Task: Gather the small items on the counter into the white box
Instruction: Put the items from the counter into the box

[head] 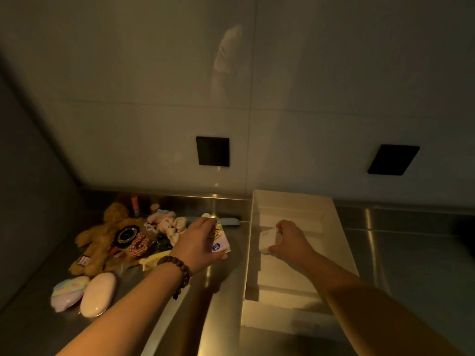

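The white box (341,242) lies on the steel counter (223,291) at centre right. Inside it, my right hand (290,240) is shut on a small white block (268,240). Left of the box, my left hand (198,242), with a bead bracelet on the wrist, grips a small printed packet (221,240) just above the counter. Further left lies a heap of small items: a brown teddy bear (102,237), a round black tin (127,233), a red-and-white scrunchie (138,245), a yellow comb (153,259), a pale plush toy (167,223), an oval white case (99,294) and a pastel pouch (68,291).
A tiled wall with two black square plates (212,151) (393,160) rises behind the counter. A dark side wall closes the left. A light blue item (230,222) and small bottles (135,205) sit by the back edge. Bare steel stretches right of the box.
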Available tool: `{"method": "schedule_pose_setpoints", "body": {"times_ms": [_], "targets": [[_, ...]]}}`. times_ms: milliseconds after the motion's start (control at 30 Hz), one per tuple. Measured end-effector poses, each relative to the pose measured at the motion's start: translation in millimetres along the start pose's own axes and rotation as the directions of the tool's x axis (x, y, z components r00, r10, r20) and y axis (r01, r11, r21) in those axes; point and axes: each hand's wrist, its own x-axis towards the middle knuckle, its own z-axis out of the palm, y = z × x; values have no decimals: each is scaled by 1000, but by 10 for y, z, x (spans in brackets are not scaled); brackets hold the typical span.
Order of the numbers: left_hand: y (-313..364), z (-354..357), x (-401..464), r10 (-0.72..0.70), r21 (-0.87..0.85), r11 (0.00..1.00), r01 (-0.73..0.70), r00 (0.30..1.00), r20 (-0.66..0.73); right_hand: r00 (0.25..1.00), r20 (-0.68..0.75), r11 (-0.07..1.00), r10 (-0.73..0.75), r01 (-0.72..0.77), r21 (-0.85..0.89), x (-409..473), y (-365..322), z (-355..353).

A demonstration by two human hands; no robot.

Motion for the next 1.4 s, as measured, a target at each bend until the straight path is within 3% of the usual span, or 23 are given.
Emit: {"method": "schedule_pose_setpoints", "body": {"times_ms": [200, 367, 633, 700, 767, 833, 900, 933, 1033, 1100, 1200, 1300, 1400], "targets": [[5, 54, 81, -21, -31, 999, 21, 1000, 1, 997, 73, 995, 7, 0, -97, 268, 27, 127], [12, 96, 136, 2, -35, 999, -2, 1000, 16, 991, 109, 956, -73, 101, -275, 298, 124, 173], [132, 78, 107, 61, -65, 996, -62, 998, -14, 985, 153, 953, -73, 114, -279, 285, 12, 178], [186, 11, 124, 97, -68, 993, -98, 995, -25, 991, 103, 947, -90, 117, -299, 237, -84, 94], [269, -53, 151, 139, -60, 988, -142, 989, -40, 991, -56, 982, -118, 108, -156, 148, -243, -42], [379, -97, 188, 197, -58, 978, -201, 978, -63, 983, -154, 973, -100, 129, 190, 20, -447, -239], [523, -112, 221, 266, -67, 960, -271, 961, -79, 996, -62, 843, -57, 81, 532, -131, -609, -436], [598, -110, 230, 291, -75, 952, -297, 953, -80, 998, 9, 790, -69, 49, 612, -203, -652, -504], [778, -63, 229, 324, -115, 936, -332, 942, -83, 989, 103, 821, -107, 29, 570, -352, -656, -618], [826, -21, 208, 308, -148, 940, -308, 951, -23, 996, 86, 830, -19, -32, 556, -337, -560, -638], [753, 66, 122, 274, -117, 959, -257, 946, 174, 982, 46, 886, 186, -187, 424, -229, -311, -584], [607, 184, -24, 241, -91, 970, -223, 912, 331, 952, 116, 921, 284, -304, 242, -181, -153, -369], [506, 278, -112, 250, -116, 968, -223, 896, 366, 918, 197, 900, 343, -382, 211, -145, -142, -87]]}}
